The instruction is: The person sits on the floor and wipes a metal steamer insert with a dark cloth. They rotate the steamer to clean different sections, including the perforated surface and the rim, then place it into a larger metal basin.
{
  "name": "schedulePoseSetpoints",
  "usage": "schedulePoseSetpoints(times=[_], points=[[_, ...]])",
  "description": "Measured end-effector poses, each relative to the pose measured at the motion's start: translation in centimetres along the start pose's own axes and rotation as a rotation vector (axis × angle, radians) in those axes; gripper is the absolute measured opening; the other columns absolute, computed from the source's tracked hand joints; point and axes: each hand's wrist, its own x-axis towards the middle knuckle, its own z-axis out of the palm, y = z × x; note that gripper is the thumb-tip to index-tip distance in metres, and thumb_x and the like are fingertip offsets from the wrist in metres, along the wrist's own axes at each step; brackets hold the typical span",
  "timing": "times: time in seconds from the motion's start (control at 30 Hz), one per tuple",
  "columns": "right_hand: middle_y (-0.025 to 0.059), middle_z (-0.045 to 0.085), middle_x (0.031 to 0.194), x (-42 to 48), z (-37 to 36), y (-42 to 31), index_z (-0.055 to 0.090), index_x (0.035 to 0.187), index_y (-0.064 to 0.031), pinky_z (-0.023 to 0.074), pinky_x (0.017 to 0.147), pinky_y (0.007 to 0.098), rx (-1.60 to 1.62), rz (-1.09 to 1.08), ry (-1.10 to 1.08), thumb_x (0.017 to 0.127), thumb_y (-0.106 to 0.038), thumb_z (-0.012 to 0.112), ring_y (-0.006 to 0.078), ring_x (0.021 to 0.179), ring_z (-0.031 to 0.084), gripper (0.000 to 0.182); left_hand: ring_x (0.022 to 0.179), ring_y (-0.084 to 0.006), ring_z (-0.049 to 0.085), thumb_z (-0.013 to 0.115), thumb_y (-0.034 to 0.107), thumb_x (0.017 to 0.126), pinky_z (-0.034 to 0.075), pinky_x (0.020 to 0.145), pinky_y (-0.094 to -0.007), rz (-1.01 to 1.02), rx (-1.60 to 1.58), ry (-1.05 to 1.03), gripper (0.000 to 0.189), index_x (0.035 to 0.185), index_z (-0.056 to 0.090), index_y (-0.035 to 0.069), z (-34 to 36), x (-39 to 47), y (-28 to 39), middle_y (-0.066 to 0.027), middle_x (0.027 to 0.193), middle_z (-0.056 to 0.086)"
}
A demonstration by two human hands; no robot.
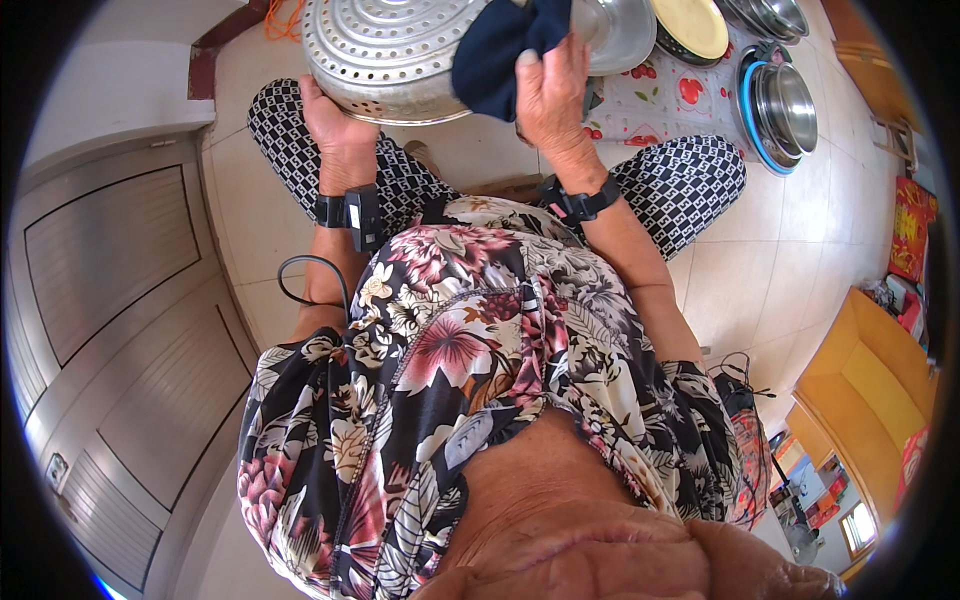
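Note:
A round aluminium steamer pan, with rings of holes across its face and a few in its side, is held tilted above my knees. My left hand grips its near left rim, the fingers hidden behind the metal. In my right hand is a dark navy cloth, pressed against the pan's right side. The cloth covers part of that side, and the pan's far edge runs out of the picture.
On a cherry-patterned plastic sheet lie a metal basin and a cream-coloured plate. Stacked steel bowls stand in a blue-rimmed basin to the right. A grey door is at left, an orange cord at top left.

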Motion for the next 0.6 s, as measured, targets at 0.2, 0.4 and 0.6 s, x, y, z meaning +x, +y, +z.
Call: schedulePoseSetpoints(times=[0.2,0.4,0.6], points=[[0.0234,0.06,0.108,2.0,-1.7,1.8,0.054,0.123,0.0015,0.0426,0.089,0.0482,0.232,0.181,0.027,0.099,-0.023,0.048,0.0408,0.099,0.057,0.035,0.12,-0.0277,0.06,0.035,0.029,0.106,0.045,0.107,-0.0428,-0.032,0.057,-0.071,0.041,0.128,0.058,0.003,-1.6,0.1,0.4,-0.0127,0.131,0.062],[0.0239,0.058,0.102,0.5,-1.9,1.0,0.05,0.115,0.0014,0.0442,0.085,0.0439,0.278,0.375,0.017,0.102,-0.026,0.048,0.0419,0.095,0.055,0.031,0.125,-0.0276,0.055,0.036,0.04,0.105,0.042,0.109,-0.0436,0.054,0.229,-0.088,0.049,0.136,0.052,0.005,-0.5,-0.5,0.7,-0.0117,0.137,0.058],[0.0263,0.059,0.115,-0.2,-1.2,1.0,0.051,0.122,0.0043,0.0437,0.097,0.0425,0.386,0.618,0.063,0.101,-0.026,0.046,0.0424,0.109,0.056,0.037,0.131,-0.0278,0.05,0.035,0.046,0.104,0.037,0.113,-0.0455,0.137,0.312,-0.077,0.057,0.143,0.047,0.006,1.7,-2.6,-0.1,-0.0109,0.143,0.053]])
